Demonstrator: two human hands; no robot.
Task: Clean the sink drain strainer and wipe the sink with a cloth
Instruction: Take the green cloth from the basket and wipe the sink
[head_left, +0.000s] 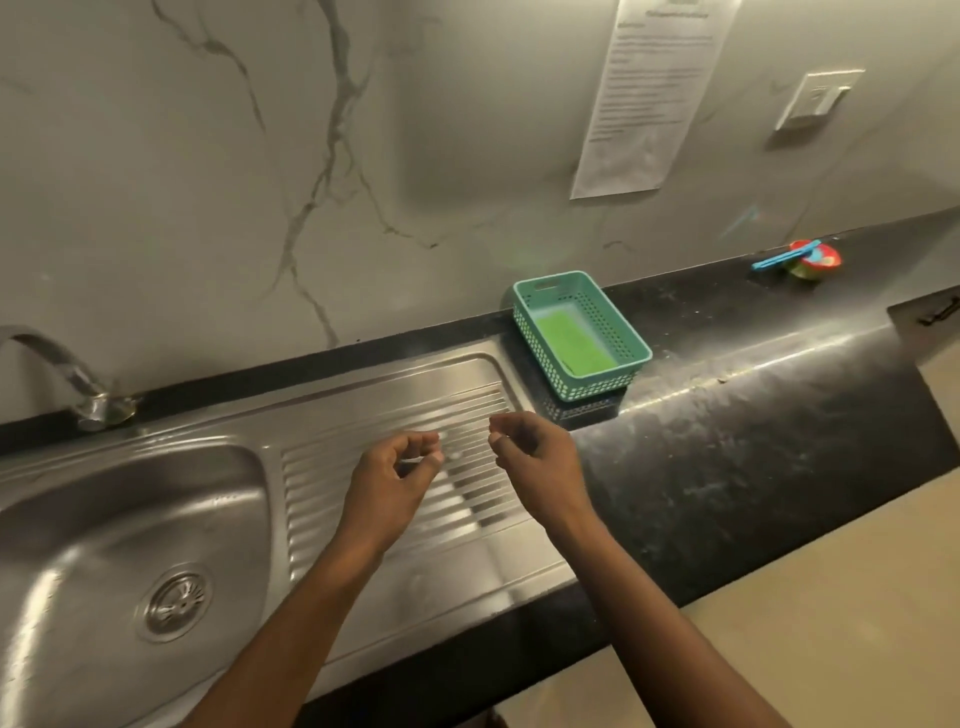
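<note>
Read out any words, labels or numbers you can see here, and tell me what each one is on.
Paper sheet taped to the marble wall: printed heading and paragraphs, too blurred to read.
Wall switch plate: no readable marking.
Teal basket, sink and tap: no text visible.
Nothing here can be quoted.

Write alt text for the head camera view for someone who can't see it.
Two bare hands, left and right, hover empty, fingers loosely curled, over the ribbed drainboard of a steel sink; the drain strainer sits in the basin. A teal basket holding a green cloth stands on the black counter.
</note>
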